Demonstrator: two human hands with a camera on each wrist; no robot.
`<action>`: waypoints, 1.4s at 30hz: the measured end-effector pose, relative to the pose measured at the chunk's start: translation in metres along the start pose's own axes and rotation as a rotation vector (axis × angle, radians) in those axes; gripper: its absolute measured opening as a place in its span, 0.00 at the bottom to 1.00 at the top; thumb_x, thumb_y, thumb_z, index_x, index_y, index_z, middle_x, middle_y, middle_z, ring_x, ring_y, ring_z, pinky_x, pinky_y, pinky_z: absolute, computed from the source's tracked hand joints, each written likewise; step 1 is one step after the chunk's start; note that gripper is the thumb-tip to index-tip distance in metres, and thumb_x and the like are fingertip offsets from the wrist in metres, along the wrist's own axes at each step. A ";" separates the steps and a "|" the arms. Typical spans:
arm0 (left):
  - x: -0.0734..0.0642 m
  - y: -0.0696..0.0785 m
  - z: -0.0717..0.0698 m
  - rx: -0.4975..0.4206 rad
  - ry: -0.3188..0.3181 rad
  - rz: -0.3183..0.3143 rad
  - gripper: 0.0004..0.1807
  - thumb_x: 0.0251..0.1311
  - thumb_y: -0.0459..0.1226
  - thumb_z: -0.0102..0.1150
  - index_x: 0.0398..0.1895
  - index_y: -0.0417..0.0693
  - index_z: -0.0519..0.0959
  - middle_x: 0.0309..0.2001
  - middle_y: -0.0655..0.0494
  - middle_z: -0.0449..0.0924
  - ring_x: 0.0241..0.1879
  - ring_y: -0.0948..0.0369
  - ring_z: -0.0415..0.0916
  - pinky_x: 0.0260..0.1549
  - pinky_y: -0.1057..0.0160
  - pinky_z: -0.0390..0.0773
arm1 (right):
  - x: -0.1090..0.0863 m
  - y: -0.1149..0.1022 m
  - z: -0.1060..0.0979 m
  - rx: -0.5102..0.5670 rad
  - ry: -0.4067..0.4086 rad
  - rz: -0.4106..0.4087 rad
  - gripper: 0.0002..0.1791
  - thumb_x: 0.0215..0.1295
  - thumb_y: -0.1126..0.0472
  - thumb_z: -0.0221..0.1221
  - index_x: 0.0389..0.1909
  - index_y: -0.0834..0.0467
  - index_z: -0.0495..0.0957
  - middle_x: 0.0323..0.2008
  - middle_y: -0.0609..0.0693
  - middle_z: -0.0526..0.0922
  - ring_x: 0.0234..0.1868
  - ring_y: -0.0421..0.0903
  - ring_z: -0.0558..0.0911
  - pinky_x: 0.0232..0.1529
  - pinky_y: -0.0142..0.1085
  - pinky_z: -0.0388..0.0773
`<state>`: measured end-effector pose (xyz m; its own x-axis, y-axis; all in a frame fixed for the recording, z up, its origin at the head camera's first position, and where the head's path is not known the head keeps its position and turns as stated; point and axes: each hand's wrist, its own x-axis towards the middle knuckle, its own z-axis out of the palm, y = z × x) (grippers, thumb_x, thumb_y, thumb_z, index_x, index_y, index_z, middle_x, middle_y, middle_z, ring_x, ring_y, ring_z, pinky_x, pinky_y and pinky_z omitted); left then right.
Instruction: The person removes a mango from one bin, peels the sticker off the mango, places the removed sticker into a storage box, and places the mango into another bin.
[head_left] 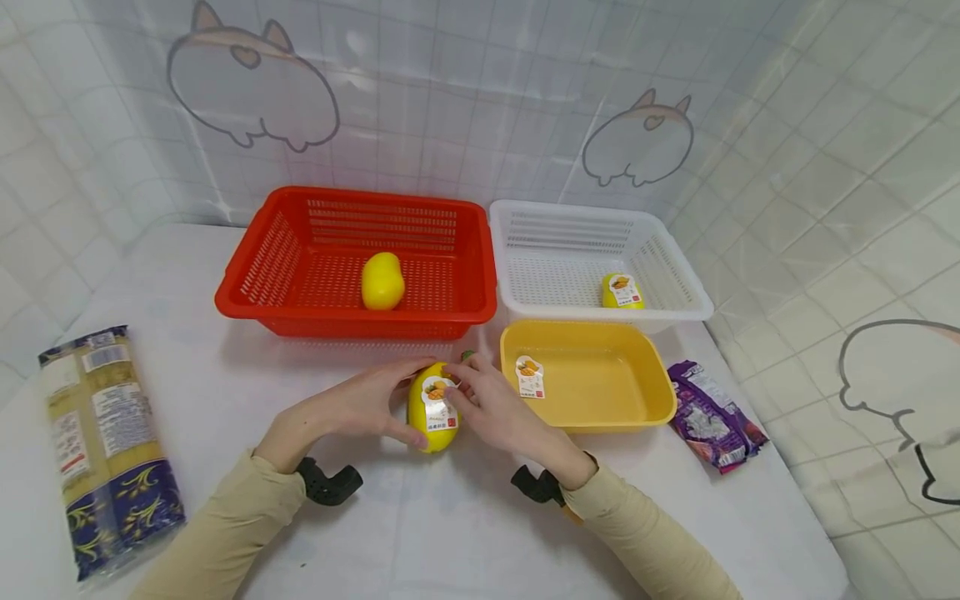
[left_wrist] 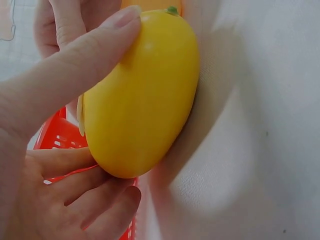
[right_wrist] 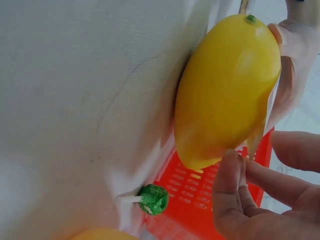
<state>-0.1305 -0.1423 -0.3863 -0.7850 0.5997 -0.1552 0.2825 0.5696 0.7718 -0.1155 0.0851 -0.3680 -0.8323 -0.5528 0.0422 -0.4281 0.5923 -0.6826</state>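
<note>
A yellow mango point(head_left: 432, 437) lies on the white table, with a white sticker point(head_left: 442, 414) showing printed mangoes on its top. My left hand point(head_left: 365, 402) holds it, thumb point(left_wrist: 95, 47) on the near side and fingers round the far side. In the right wrist view, the sticker's edge stands a little off the skin. My right hand point(head_left: 498, 408) reaches over from the right, its bent fingertips point(right_wrist: 230, 167) touching the mango's far end by that edge. Its thumb point(right_wrist: 297, 150) is held apart from the fingers. A green-wrapped lollipop point(right_wrist: 153, 199) lies beyond the right hand.
A red basket point(head_left: 360, 317) behind holds a mango point(head_left: 382, 282). Beside it, a white basket point(head_left: 577, 314) holds a stickered mango point(head_left: 618, 287). A yellow tub point(head_left: 600, 392) bears a sticker point(head_left: 530, 377). A purple snack bag point(head_left: 716, 414) lies right, a noodle pack point(head_left: 112, 450) left.
</note>
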 end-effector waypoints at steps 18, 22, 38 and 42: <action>0.000 0.005 -0.002 0.036 -0.001 -0.037 0.62 0.38 0.56 0.81 0.77 0.49 0.58 0.74 0.56 0.62 0.71 0.54 0.63 0.70 0.51 0.66 | 0.011 -0.004 -0.002 -0.090 0.047 -0.023 0.14 0.71 0.61 0.59 0.53 0.64 0.81 0.38 0.51 0.76 0.35 0.43 0.75 0.35 0.29 0.75; 0.001 0.006 -0.002 0.039 0.002 -0.029 0.61 0.39 0.56 0.81 0.77 0.50 0.58 0.75 0.57 0.62 0.72 0.55 0.62 0.70 0.51 0.66 | 0.013 -0.004 -0.001 -0.078 0.080 -0.019 0.12 0.69 0.62 0.62 0.48 0.63 0.82 0.36 0.50 0.78 0.33 0.43 0.75 0.33 0.28 0.75; 0.000 0.004 0.006 0.076 0.027 0.026 0.61 0.40 0.55 0.80 0.76 0.44 0.58 0.73 0.52 0.63 0.70 0.53 0.63 0.70 0.48 0.66 | 0.014 0.000 0.004 -0.035 0.124 0.000 0.03 0.68 0.63 0.62 0.37 0.58 0.82 0.31 0.47 0.79 0.27 0.40 0.74 0.27 0.26 0.75; 0.001 0.004 0.007 0.078 0.039 0.023 0.61 0.39 0.54 0.81 0.76 0.45 0.59 0.72 0.53 0.65 0.69 0.54 0.66 0.69 0.48 0.67 | 0.013 0.000 0.003 -0.026 0.125 -0.003 0.03 0.68 0.63 0.63 0.37 0.59 0.82 0.31 0.46 0.79 0.27 0.40 0.74 0.27 0.26 0.75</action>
<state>-0.1264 -0.1353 -0.3876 -0.7981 0.5920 -0.1125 0.3420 0.5987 0.7243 -0.1246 0.0761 -0.3700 -0.8678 -0.4780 0.1358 -0.4380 0.6068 -0.6632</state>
